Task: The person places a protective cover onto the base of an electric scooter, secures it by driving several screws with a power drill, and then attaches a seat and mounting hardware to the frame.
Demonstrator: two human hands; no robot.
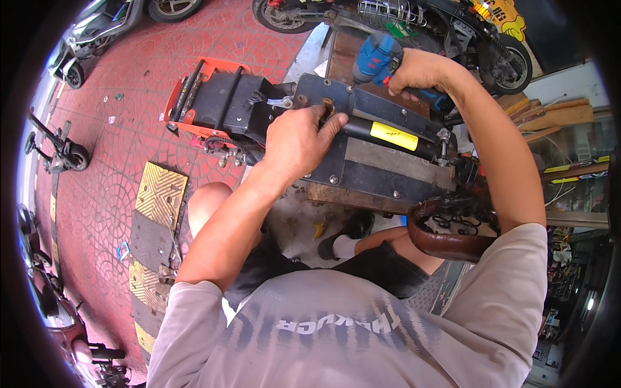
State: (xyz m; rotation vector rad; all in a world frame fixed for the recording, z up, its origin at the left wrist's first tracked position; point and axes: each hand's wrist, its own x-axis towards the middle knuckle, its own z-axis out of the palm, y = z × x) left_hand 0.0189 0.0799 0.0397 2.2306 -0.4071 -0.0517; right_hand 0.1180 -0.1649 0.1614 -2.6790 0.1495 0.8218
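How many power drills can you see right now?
1: the blue drill, in the right hand, its nose at the far side of the black deck. Others could be hidden in the clutter on the right.

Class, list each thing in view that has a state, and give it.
Blue power drill: held in right hand; running or stopped, can't tell.
Black cylindrical tube with yellow label: lying lengthwise, left hand at one end.
Dark flat panel: beneath the tube.
Yellow-and-black ramp: flat on red paving.
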